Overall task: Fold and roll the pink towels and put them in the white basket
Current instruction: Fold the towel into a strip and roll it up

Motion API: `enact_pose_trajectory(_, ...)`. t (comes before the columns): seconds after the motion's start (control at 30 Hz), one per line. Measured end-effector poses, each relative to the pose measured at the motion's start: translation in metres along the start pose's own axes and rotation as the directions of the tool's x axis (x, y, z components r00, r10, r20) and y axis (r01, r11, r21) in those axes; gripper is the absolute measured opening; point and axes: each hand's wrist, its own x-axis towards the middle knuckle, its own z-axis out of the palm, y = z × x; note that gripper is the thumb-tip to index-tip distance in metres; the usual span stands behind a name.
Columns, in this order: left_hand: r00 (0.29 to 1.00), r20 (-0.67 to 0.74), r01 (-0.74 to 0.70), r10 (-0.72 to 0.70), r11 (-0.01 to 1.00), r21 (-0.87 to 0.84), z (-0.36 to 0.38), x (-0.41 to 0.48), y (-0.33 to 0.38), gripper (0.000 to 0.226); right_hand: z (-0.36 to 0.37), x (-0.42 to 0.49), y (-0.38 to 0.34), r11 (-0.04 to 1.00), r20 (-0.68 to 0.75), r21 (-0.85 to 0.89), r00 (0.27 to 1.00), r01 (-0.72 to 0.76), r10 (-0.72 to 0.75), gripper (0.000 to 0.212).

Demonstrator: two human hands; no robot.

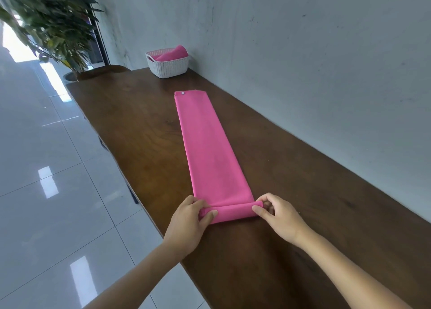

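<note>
Left hand and right hand each pinch one end of the small roll at the near end of the pink towel.
The towel lies folded long on the wooden table; the white basket at the far end holds rolled pink towels.

Lobby-like hallway, glossy tiled floor, potted plant, wooden table

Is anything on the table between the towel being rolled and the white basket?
Nothing visible does. The left hand and right hand grip the pink towel at its rolled near end; bare table lies between its far end and the white basket, which already holds a rolled towel.
</note>
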Motion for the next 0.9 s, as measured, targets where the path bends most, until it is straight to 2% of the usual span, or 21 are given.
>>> enact_pose_trajectory(0.13,0.991,-0.066,0.111,-0.117,0.99,-0.09,-0.005,0.006,0.0,0.022,0.004,0.011,-0.011,0.997,0.01,-0.002,0.997,-0.071,0.071,0.042)
enact_pose_trajectory(0.2,0.984,-0.139,0.095,-0.107,0.991,-0.09,-0.005,0.008,-0.001,0.021,0.006,0.018,-0.016,0.993,0.018,-0.05,0.994,-0.107,0.108,0.049)
enact_pose_trajectory(0.27,0.978,-0.209,0.018,-0.02,1.0,-0.01,-0.003,0.007,-0.001,0.016,0.006,0.025,-0.02,0.985,0.026,-0.112,0.99,-0.131,0.135,0.056)
enact_pose_trajectory(0.37,0.938,-0.265,-0.181,0.224,0.967,0.177,-0.001,0.002,-0.005,0.006,0.007,0.034,-0.023,0.974,0.021,-0.166,0.987,-0.153,0.158,0.071)
enact_pose_trajectory(0.43,0.899,-0.263,-0.277,0.351,0.919,0.28,0.001,0.0,-0.012,0.014,0.008,0.039,-0.025,0.967,0.008,-0.191,0.985,-0.167,0.172,0.077)
enact_pose_trajectory(0.53,0.901,-0.184,-0.31,0.393,0.879,0.361,0.003,0.0,-0.025,0.038,0.009,0.04,-0.032,0.957,-0.032,-0.229,0.984,-0.18,0.178,0.064)
enact_pose_trajectory(0.6,0.899,-0.16,-0.321,0.408,0.861,0.393,0.002,0.002,-0.029,0.044,0.009,0.037,-0.036,0.953,-0.109,-0.255,0.984,-0.165,0.141,0.051)
enact_pose_trajectory(0.7,0.895,-0.174,-0.317,0.411,0.859,0.401,0.0,0.009,-0.03,0.037,0.013,0.033,-0.035,0.946,-0.227,-0.322,0.973,-0.033,-0.043,0.04)
enact_pose_trajectory(0.77,0.923,-0.173,-0.267,0.345,0.894,0.36,-0.005,0.014,-0.027,0.044,0.014,0.032,-0.032,0.947,-0.215,-0.315,0.967,0.064,-0.137,0.037)
enact_pose_trajectory(0.83,0.952,-0.132,-0.228,0.278,0.925,0.305,-0.01,0.019,-0.025,0.052,0.011,0.03,-0.029,0.948,-0.16,-0.295,0.973,0.116,-0.169,0.039)
enact_pose_trajectory(0.9,0.971,-0.063,-0.208,0.229,0.948,0.242,-0.015,0.023,-0.024,0.047,0.008,0.03,-0.025,0.953,-0.113,-0.271,0.978,0.139,-0.175,0.042)
